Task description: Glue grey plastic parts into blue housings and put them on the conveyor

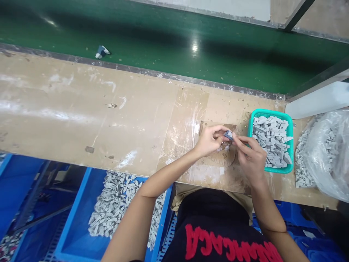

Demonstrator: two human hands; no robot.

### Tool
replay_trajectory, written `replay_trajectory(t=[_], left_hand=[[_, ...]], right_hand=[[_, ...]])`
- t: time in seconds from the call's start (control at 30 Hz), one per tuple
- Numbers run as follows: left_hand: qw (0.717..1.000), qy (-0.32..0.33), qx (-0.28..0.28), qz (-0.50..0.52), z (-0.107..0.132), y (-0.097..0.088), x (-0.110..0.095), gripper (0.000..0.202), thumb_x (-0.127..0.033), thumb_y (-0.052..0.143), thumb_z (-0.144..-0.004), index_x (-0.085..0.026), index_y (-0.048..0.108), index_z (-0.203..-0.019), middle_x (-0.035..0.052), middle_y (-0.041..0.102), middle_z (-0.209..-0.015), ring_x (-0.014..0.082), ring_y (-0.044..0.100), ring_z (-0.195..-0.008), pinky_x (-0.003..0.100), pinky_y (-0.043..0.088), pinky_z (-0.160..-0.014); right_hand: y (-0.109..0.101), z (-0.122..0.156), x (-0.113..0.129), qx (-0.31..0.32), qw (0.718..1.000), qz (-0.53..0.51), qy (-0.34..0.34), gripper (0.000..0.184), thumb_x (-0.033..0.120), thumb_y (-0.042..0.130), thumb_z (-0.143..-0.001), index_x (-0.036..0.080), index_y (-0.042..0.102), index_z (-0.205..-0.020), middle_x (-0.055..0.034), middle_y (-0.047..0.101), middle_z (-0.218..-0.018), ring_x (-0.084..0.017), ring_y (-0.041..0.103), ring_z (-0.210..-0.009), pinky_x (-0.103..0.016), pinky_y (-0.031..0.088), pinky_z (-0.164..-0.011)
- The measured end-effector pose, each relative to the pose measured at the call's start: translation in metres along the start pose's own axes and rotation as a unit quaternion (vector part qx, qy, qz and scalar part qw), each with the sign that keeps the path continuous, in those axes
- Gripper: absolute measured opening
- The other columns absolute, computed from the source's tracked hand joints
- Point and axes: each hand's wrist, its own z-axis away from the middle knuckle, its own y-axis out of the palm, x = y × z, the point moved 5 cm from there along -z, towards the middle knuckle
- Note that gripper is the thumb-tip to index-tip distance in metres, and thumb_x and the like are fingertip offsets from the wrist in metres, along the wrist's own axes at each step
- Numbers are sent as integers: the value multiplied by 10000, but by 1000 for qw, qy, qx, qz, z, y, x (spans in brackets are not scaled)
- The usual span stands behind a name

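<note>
Clock directions taken from the piece in the hands. Largest item: the worn surface, spreading chiefly toward 9 o'clock. Beyond it, a green belt runs across 12 o'clock.

Blue bin at 8 o'clock, below the surface edge, heaped with loose grey parts. Clear plastic bag at 3 to 4 o'clock, also holding small grey parts. Nearer, at 3 o'clock, a green basket, well filled with grey parts.

Cardboard pad lies beneath the hands. Left hand: thumb and fingers closed on a dark blue piece, above the pad. Right hand: fingertips pinched together at its light end; cannot tell whether they grip a separate part.

Progress, judged: this piece is mid-work, both hands engaged, not yet set down. One similar blue-and-white piece lies on the belt at 10 o'clock, apparently finished. Stock in the basket suggests most of the work remains; exact count not readable.
</note>
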Motion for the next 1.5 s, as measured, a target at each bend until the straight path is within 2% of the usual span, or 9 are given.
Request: replay_trajectory(t=[0.17, 0.3, 0.57, 0.83, 1.03, 1.13, 1.2, 1.33, 1.5], left_hand=[[996, -7, 65, 63, 6, 6, -17, 202, -162, 754, -753, -133, 688, -942, 53, 741, -881, 113, 705, -719, 201, 543, -674], [996, 5, 59, 62, 14, 8, -28, 199, -131, 720, -757, -123, 703, -955, 60, 752, -867, 133, 727, -760, 220, 577, -722], [999, 32, 12, -34, 22, 5, -30, 328, -23, 537, -766, -116, 732, -1012, 83, 773, -1024, 142, 752, -841, 246, 622, -780], [994, 29, 9, -109, 17, 7, -24, 314, -29, 553, -753, -126, 742, -985, 59, 776, -938, 128, 726, -767, 245, 610, -728], [996, -50, 72, 2, 7, 3, -22, 203, -100, 679, -770, -126, 708, -969, 55, 738, -855, 117, 696, -748, 200, 549, -677], [980, -96, 120, 125, 9, 5, -24, 428, -308, 783, -781, -198, 639, -1169, 44, 727, -880, 144, 714, -754, 230, 565, -681], [961, -139, 132, 198, 11, 7, -22, 509, -409, 816, -750, -226, 613, -1180, 39, 716, -883, 158, 716, -720, 276, 590, -693], [935, -191, 102, 280, 12, 8, -17, 352, -279, 815, -680, -207, 612, -958, 8, 660, -779, 131, 647, -605, 294, 580, -627], [932, -187, 65, 304, 11, 5, -15, 332, -139, 684, -626, -212, 562, -925, -19, 593, -707, 101, 577, -533, 247, 499, -519]], right_hand=[[-8, -5, 8, 7, 995, -64, -70, 569, 300, 565, -988, 294, 421, -1538, -107, 633, -1409, -283, 615, -1286, -471, 539, -1063], [-2, -5, 15, 45, 990, -107, -83, 524, 386, 461, -1028, 268, 426, -1537, -86, 530, -1520, -284, 533, -1379, -483, 491, -1135], [2, -3, 22, 80, 993, -59, -64, 589, 275, 580, -982, 304, 405, -1543, -43, 517, -1529, -255, 521, -1388, -428, 483, -1154], [7, 4, 15, 79, 994, -49, -57, 646, 225, 574, -980, 322, 328, -1570, -42, 506, -1534, -245, 492, -1406, -433, 464, -1171], [-1, 0, 12, 126, 986, -93, -52, 634, 428, 501, -1008, 290, 284, -1588, -63, 421, -1594, -273, 355, -1494, -538, 356, -1219], [-14, -6, 8, 80, 985, -153, -11, 620, 540, 399, -1018, 266, 342, -1571, -67, 405, -1605, -292, 365, -1492, -549, 354, -1215], [-20, -11, 5, 44, 980, -194, 22, 585, 536, 376, -1026, 265, 407, -1543, -65, 458, -1575, -290, 424, -1461, -532, 383, -1202], [-16, -19, 4, 44, 964, -258, 48, 497, 473, 426, -1029, 274, 515, -1476, -57, 575, -1483, -275, 513, -1397, -505, 441, -1164], [-14, -22, -3, 1, 966, -246, 80, 381, 390, 488, -1020, 274, 650, -1344, -52, 682, -1352, -266, 593, -1316, -502, 486, -1120]])
